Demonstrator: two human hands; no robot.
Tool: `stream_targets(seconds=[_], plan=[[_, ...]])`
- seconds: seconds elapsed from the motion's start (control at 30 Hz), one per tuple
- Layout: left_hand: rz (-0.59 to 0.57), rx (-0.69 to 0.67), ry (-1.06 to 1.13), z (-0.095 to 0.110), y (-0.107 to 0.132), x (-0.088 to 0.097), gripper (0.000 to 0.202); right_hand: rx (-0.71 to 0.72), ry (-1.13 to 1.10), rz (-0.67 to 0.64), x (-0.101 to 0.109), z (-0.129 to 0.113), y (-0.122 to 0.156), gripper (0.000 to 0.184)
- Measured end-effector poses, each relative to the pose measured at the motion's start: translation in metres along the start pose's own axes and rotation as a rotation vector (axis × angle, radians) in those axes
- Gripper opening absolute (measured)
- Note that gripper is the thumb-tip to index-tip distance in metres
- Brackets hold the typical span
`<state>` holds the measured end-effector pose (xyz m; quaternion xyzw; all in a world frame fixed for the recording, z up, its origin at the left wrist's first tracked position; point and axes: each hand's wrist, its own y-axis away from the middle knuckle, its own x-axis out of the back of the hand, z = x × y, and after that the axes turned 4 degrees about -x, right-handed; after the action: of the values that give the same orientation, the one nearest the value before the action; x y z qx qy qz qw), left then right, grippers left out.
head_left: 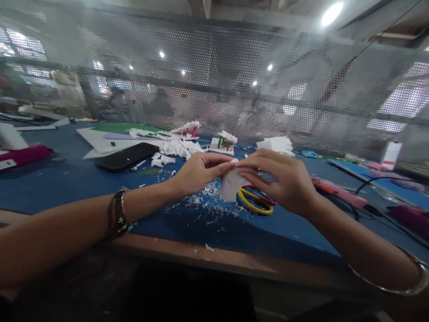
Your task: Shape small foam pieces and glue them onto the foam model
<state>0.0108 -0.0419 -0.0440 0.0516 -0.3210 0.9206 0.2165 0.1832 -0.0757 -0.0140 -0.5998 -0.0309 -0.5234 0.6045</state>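
Over the blue tabletop, my left hand (203,172) and my right hand (282,181) meet, both pinching one piece of white paper (231,185). Thumb and fingers of each hand close on its upper edge, and the lower part hangs down. Behind and below my right hand lie scissors (256,203) with yellow and red handles; their blades are hidden. White scraps (209,203) are scattered on the table under my hands.
A black phone (127,156) lies left, beside white and green sheets (117,129). Crumpled white paper (181,146) and two small paper models (226,142) stand behind my hands. At right is a pink corded tool (345,194). A perforated metal screen (214,67) borders the back.
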Motion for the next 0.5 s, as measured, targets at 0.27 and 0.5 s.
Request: stream_targets(seconds=[0.27,0.5], plan=[[-0.085,-0.043,0.000,-0.0063,-0.0019,0.0019,0.018,0.120,0.230,-0.090,0.0022,-0.0021,0.0028,0.025],[-0.136,-0.071,-0.056,-0.0024,0.0000,-0.0002,0.017,0.111,0.243,-0.070,-0.0035,-0.0013,0.0017,0.021]])
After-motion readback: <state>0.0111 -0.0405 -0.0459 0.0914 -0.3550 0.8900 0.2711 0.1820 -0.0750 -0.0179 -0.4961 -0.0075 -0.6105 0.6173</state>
